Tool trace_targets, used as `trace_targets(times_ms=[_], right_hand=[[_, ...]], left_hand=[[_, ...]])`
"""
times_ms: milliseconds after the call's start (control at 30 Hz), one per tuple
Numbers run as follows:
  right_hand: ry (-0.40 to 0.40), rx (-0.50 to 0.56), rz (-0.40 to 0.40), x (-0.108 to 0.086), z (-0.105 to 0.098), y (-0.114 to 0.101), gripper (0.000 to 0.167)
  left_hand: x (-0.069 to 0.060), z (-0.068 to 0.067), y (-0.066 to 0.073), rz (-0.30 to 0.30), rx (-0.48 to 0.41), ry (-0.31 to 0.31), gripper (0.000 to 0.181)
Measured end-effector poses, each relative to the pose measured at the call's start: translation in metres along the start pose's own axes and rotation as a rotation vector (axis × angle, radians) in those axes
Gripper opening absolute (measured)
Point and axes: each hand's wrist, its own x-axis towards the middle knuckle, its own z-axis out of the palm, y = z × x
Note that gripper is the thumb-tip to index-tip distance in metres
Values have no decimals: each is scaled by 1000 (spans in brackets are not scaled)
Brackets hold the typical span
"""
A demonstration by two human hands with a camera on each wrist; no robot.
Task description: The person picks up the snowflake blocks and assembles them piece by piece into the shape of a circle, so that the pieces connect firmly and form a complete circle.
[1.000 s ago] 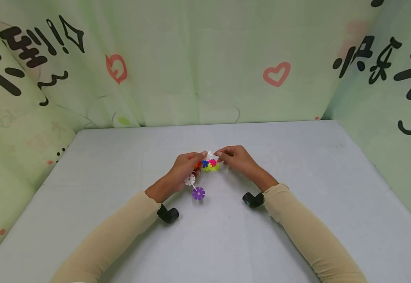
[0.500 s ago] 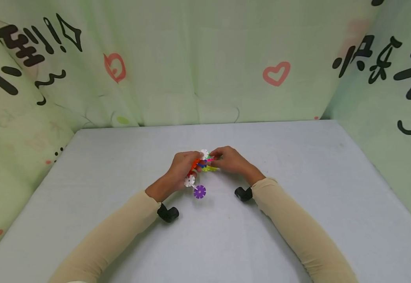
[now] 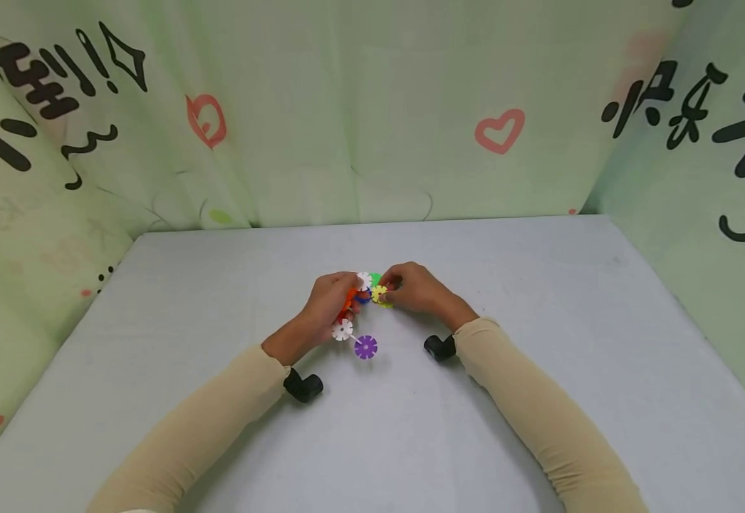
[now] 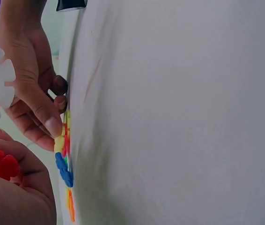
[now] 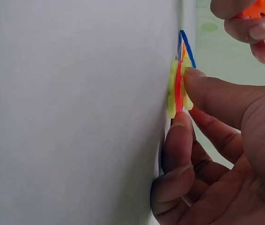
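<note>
A chain of notched plastic discs is held between both hands. My left hand (image 3: 327, 303) grips its orange and red discs, with a white disc (image 3: 342, 329) and a purple disc (image 3: 365, 347) hanging below. Thumb and fingers of my right hand (image 3: 416, 288) pinch a yellow disc (image 3: 379, 293) at the other end. In the right wrist view a pink-red disc (image 5: 179, 86) lies between yellow ones, beside a blue disc (image 5: 187, 48). The left wrist view shows a blue disc (image 4: 64, 169) below the pinched discs and a red one (image 4: 3, 164) at my left hand.
The white-covered table (image 3: 372, 442) stretches around both hands. Behind it hangs a pale green curtain (image 3: 360, 107) with hearts and black characters. Black wrist devices (image 3: 303, 387) sit below both wrists, at the beige sleeves.
My right hand has moved left toward my left hand and now pinches the yellow disc, which faces the camera. The purple disc has swung slightly right.
</note>
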Motion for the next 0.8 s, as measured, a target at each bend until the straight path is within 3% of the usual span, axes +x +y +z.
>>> trace_targets(times_ms=[500, 800], right_hand=[[12, 17, 12, -3, -8, 6, 26], [82, 121, -1, -10, -18, 4, 20]], left_hand=[[-2, 2, 2, -43, -10, -25, 31], [1, 3, 1, -65, -8, -29, 30]])
